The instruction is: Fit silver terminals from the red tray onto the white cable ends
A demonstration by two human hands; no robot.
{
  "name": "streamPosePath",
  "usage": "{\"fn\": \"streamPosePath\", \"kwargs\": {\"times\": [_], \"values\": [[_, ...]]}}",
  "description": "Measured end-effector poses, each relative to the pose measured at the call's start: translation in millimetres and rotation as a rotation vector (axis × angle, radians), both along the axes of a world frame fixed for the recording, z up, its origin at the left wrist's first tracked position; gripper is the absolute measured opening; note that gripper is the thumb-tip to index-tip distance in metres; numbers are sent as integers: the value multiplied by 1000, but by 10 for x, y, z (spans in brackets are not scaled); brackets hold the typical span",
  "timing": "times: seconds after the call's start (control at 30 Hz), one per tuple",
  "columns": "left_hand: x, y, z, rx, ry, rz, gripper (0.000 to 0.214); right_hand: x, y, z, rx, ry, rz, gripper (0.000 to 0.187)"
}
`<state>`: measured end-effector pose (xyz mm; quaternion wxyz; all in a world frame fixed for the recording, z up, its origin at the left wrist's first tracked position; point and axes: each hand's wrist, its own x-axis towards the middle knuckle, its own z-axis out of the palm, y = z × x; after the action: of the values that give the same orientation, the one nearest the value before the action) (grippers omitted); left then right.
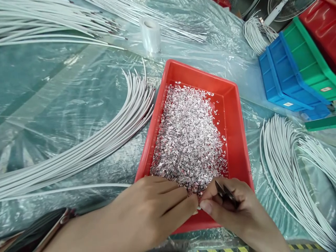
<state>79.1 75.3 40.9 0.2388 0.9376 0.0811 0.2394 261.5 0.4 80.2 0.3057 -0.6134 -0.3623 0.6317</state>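
Note:
Over the near end of a red tray [243, 147], my left hand [154, 206] is closed on a white cable [105, 185] that runs in from the left and passes behind the knuckles. My right hand [236, 206] meets it there, thumb and forefinger pinched at the cable's end. Dark-bladed snips [226, 194] are tucked in the right palm, blades pointing up and away. The fingers mostly cover the cable tip. Shiny silver foil scraps [189, 133] fill much of the tray beneath both hands.
A bundle of white cables [105, 140] curves up to the tray's left side; another bundle [286, 168] lies at the right. A roll of clear film [150, 35] stands behind the tray. Blue bins [283, 77] and a green bin [312, 59] are at the back right.

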Motion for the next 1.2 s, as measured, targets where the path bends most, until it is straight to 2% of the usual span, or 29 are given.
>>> {"fn": "streamPosePath", "kwargs": {"times": [0.23,0.47,0.8,0.97,1.2], "values": [[15,13,16,-20,1,-15,39,51,-4,-1,-89,57,33,20],[5,11,16,-6,-18,-15,44,69,29,-15,-115,233,-1,17],[-10,20,13,26,-71,-17,36,79,-22,-70,-166,250,27,21],[-40,9,-8,-34,-66,-38,33,42,-15,-98,-128,328,-38,23],[-126,-2,-51,-39,0,-65,26,49,-11,-94,-129,433,-9,25]]}}
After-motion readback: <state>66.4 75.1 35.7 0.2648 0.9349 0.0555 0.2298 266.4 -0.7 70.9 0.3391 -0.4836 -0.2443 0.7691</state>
